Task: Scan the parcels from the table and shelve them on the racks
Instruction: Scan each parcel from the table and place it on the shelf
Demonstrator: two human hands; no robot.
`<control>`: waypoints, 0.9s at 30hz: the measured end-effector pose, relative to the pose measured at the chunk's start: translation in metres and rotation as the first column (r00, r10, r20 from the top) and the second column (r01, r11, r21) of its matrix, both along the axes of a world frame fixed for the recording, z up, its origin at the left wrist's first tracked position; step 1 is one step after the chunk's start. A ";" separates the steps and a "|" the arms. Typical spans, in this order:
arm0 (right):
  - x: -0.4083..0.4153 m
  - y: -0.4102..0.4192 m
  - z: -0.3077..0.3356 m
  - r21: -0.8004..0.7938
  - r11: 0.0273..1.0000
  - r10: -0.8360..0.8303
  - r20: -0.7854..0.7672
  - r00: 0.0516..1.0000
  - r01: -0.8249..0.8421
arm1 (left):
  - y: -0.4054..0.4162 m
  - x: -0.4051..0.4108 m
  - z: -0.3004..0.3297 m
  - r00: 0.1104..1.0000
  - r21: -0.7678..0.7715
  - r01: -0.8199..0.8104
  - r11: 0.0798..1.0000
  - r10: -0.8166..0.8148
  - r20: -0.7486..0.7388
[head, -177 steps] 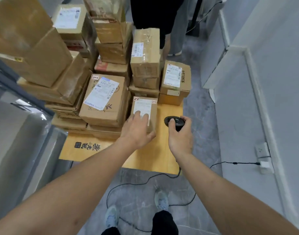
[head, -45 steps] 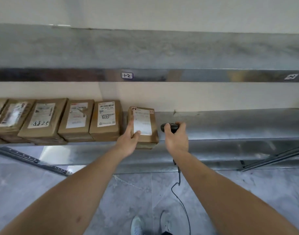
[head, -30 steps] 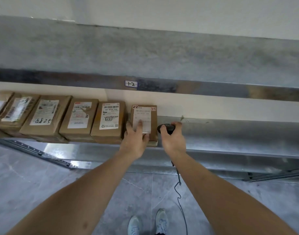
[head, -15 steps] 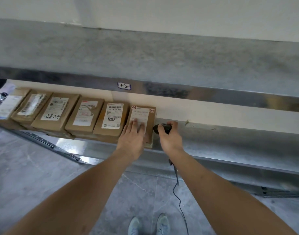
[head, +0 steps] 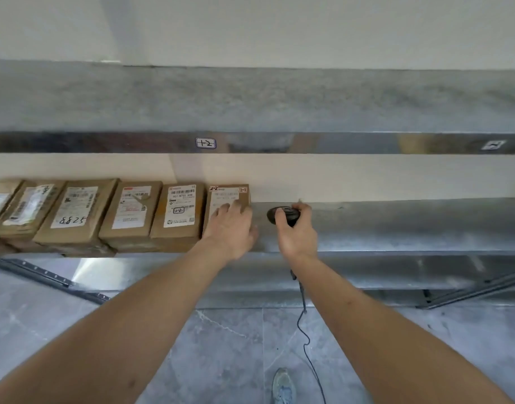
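Observation:
A small brown parcel (head: 221, 196) with a white label marked 2-2 lies on the metal rack shelf (head: 396, 225), at the right end of a row of parcels. My left hand (head: 231, 228) rests flat on its top, fingers straight. My right hand (head: 295, 231) grips a black corded scanner (head: 282, 214) just right of that parcel, above the shelf.
Several other labelled parcels (head: 179, 211) fill the shelf to the left. The upper shelf's edge (head: 338, 142) carries a tag marked 1-2 (head: 205, 143). The scanner cable (head: 304, 325) hangs down to the grey tiled floor, near my shoe (head: 283, 386).
My left hand has slid slightly right on the parcel, which now sits flush against the row. The view has swung right and levelled. The scanner stays in my right hand.

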State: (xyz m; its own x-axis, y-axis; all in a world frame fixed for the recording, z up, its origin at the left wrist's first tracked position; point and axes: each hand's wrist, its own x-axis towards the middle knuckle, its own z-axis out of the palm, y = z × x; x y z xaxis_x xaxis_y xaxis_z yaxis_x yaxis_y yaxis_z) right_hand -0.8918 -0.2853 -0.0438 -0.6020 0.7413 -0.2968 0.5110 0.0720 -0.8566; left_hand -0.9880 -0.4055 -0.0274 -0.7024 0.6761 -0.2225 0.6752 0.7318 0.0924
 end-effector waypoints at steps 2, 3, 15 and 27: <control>0.016 -0.007 0.008 0.023 0.996 -0.083 -0.025 0.996 0.083 | -0.001 0.007 0.009 0.996 0.027 0.086 0.996 -0.085 -0.014; 0.025 -0.012 0.012 0.033 0.991 -0.125 -0.035 0.991 0.126 | -0.001 0.011 0.013 0.991 0.041 0.130 0.991 -0.130 -0.019; 0.181 -0.061 0.062 0.094 0.803 -0.571 -0.160 0.805 0.588 | 0.014 0.117 0.057 0.797 0.110 0.603 0.790 -0.592 -0.121; 0.390 -0.055 0.080 0.113 0.562 -0.799 -0.179 0.573 0.819 | 0.080 0.313 0.082 0.518 0.115 0.856 0.505 -0.830 -0.206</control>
State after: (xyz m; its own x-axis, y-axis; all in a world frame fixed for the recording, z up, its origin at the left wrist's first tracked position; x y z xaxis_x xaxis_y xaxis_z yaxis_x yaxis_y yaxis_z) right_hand -0.5013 -0.3407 0.0365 0.2589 0.9609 -0.0986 0.3431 -0.1869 -0.9205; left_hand -0.6753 -0.3252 0.0548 0.2131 0.9770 0.0063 0.9764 -0.2131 0.0354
